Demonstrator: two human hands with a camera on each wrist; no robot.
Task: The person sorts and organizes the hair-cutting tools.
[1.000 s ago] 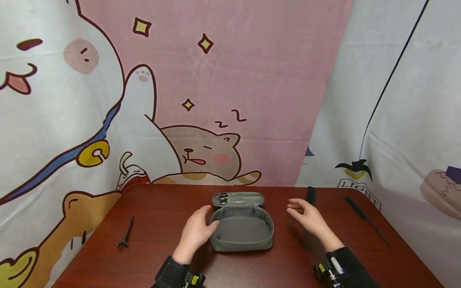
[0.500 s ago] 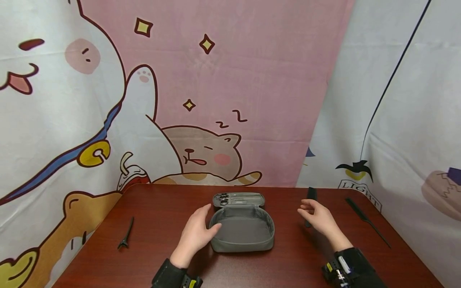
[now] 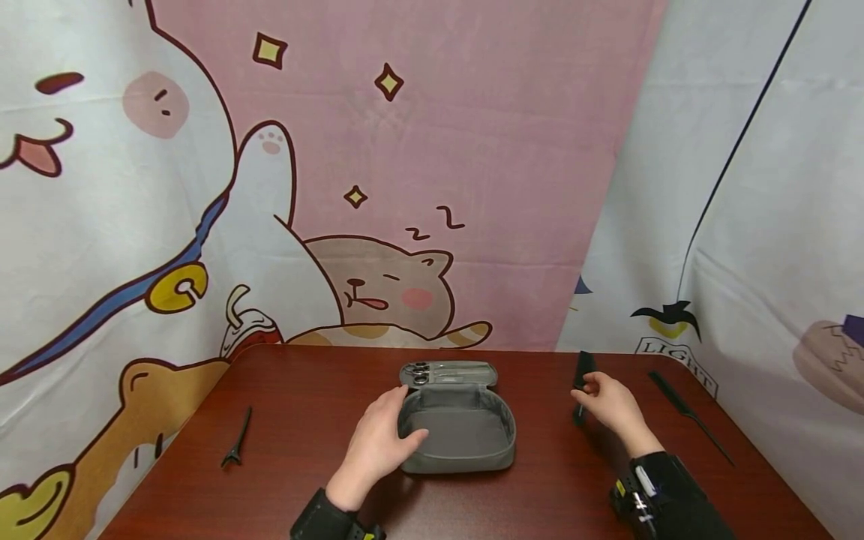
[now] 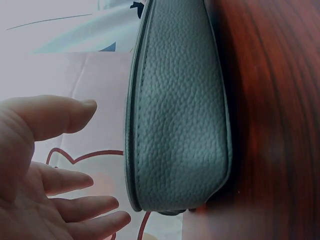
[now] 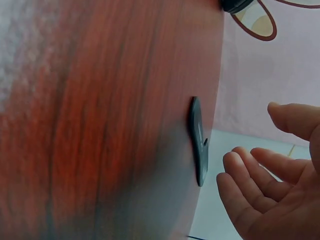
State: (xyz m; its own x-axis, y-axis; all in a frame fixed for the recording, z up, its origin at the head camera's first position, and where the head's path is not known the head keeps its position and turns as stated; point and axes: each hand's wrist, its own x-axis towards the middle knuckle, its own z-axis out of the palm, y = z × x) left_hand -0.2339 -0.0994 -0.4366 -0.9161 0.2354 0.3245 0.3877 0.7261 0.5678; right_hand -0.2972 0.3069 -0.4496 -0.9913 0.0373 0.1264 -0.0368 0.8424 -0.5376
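Observation:
A grey zip case lies unfolded on the table, its lid flap at the back with a pair of scissors and other slim tools in a clear pocket. My left hand is at the case's left side, fingers and thumb spread and holding nothing; in the left wrist view the fingers are apart from the case's pebbled wall. Above a dark flat comb hovers my right hand. The right wrist view shows its relaxed fingers apart from the comb, which lies on the table.
A dark tail comb lies near the right edge of the brown table. On the left lies a dark hair clip. A printed cloth hangs behind the table.
My right hand has moved rightward, over the dark flat comb. The left hand has shifted slightly right, closer across the case's left rim. Case, tail comb and clip stay put.

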